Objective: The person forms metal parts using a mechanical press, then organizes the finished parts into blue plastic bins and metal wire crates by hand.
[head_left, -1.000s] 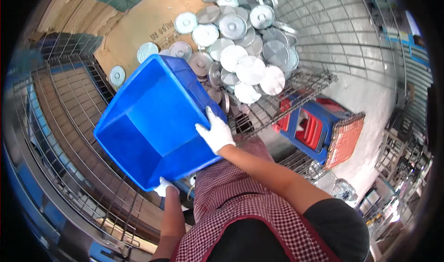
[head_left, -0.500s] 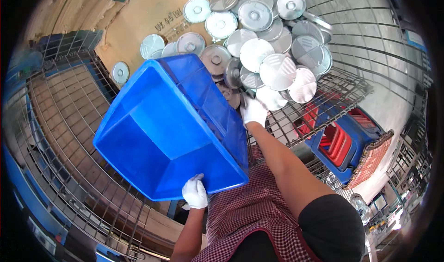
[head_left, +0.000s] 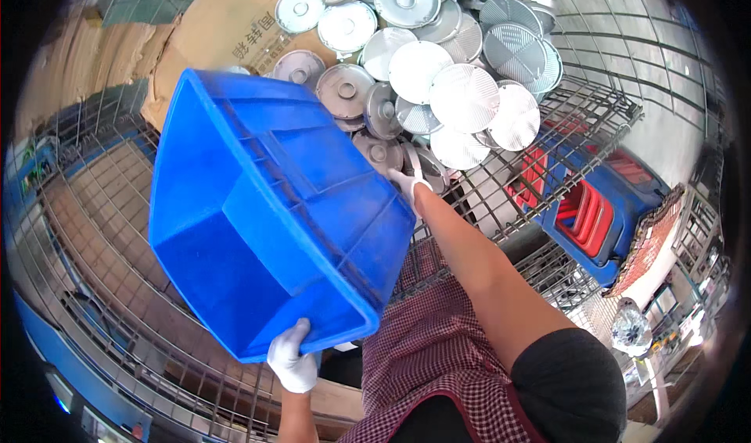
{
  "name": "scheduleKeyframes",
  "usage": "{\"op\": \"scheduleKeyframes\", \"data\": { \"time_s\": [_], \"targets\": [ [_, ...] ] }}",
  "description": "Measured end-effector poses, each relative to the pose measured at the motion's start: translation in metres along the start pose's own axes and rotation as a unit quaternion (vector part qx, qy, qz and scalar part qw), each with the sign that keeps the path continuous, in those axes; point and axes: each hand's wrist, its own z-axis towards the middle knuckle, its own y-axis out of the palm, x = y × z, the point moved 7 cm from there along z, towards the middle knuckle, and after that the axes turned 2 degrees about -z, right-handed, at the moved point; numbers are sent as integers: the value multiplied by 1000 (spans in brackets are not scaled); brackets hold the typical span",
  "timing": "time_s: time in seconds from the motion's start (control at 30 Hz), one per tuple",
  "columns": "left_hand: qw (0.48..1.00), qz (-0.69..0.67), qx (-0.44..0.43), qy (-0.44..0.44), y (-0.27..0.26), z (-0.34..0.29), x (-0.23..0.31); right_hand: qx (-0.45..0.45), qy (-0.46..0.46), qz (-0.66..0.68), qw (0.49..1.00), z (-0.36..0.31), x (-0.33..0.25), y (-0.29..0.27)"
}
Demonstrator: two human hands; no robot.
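Note:
A large empty blue plastic bin (head_left: 313,157) is tipped on its side, its open mouth facing left and toward me. My left hand (head_left: 294,358), in a white glove, is closed on the bin's near rim. At the bin's base edge is my white-gloved right hand (head_left: 410,190), its fingers curled against the base and partly hidden. Just beyond it lies a heap of round silvery metal covers (head_left: 465,97), some showing ribbed faces and others a raised centre ring. The nearest cover (head_left: 380,154) lies close to my right fingers.
The covers lie on brown cardboard (head_left: 235,32) inside a wire mesh cage (head_left: 579,142). Blue and red plastic bins (head_left: 583,220) stand to the right, beyond the mesh. More wire mesh (head_left: 94,208) spans the left side over a wooden surface.
The blue bin has swung left and tilted further, showing more of its outer side. My left hand has moved left and nearer me with the rim. My right hand stays at the base.

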Motion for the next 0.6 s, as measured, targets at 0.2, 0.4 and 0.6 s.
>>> {"op": "scheduleKeyframes", "data": {
  "time_s": [0.2,0.4,0.6],
  "targets": [
    [999,-24,19,-25,-11,5,-11,-73,54,248,965,57,22,19],
    [998,-45,-2,-46,-20,3,-19,85,-25,-112,990,-5,21,-11],
    [998,-28,34,-50,-37,20,-8,-209,-113,45,970,-5,76,50]
  ]
}}
